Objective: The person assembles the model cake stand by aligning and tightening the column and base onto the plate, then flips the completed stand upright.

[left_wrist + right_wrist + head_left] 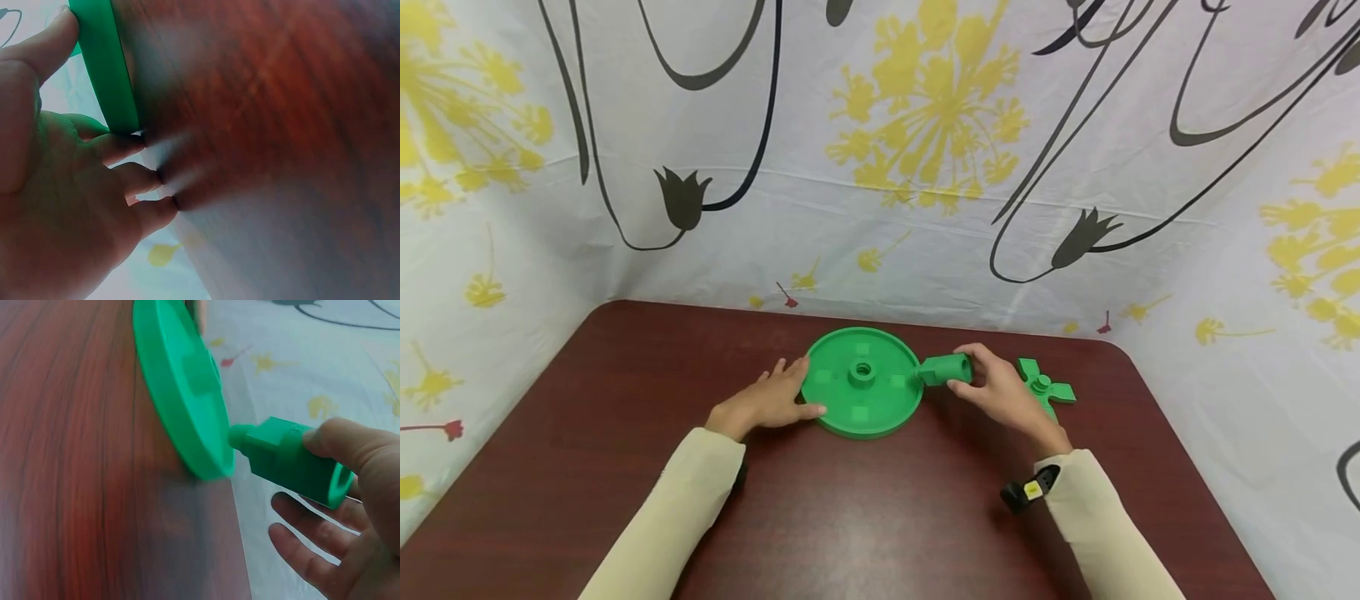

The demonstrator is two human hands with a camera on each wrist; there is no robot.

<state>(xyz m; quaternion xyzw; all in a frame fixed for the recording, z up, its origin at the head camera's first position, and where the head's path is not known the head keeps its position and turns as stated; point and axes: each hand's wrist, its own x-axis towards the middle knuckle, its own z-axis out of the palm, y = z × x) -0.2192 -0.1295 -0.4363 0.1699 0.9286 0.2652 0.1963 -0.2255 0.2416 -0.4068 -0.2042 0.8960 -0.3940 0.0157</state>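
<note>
A round green plate-like base [880, 408] with a raised rim and a threaded socket at its centre lies on the table. My left hand [767, 400] rests at its left edge, thumb and fingers spread along the rim [109, 69]. My right hand [1000, 387] pinches a green hollow connector [943, 369] by its open wide end. In the right wrist view the connector [287, 456] is tilted, its narrow round tip facing the base. From the head view the tip overlaps the base's right rim; whether they touch I cannot tell.
Beyond my right hand lies a green cross-shaped piece [1041, 383] with flat arms and a central stub, partly hidden by the hand. A dark red wooden table [880, 517] carries everything. Behind it hangs a white patterned cloth [865, 225].
</note>
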